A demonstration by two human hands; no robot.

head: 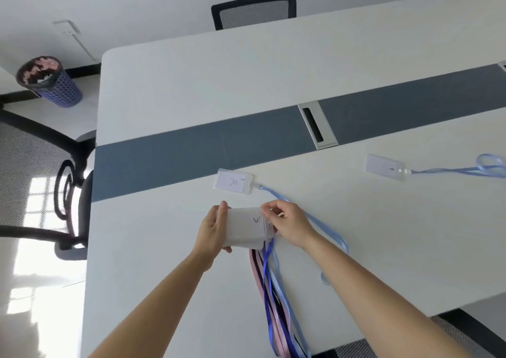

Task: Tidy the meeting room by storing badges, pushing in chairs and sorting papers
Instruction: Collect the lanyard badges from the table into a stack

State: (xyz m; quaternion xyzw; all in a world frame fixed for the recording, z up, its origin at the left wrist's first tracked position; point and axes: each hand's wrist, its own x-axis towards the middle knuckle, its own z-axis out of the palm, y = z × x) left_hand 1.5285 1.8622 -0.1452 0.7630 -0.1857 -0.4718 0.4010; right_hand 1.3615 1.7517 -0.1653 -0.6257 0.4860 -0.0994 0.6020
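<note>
left hand (212,229): clamped round the left end of the badge stack (246,227)
right hand (287,225): pinching the stack's upper right corner
lanyards (273,289): hanging from the stack toward the near table (164,84) edge
next badge (234,181): flat, just beyond both hands; long axis left-right, clip and strap toward the right hand
far badge (383,167): well apart, rightward
room: open tabletop between

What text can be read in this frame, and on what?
Top card of the badge stack, held by left hand and right hand: handwritten mark like "V"; nothing more legible.
Nearer badge on the table: scrawl, roughly ")o"; not a clear word.
Far badge: tiny dark mark, too small to read.
No print or brand elsewhere.
</note>
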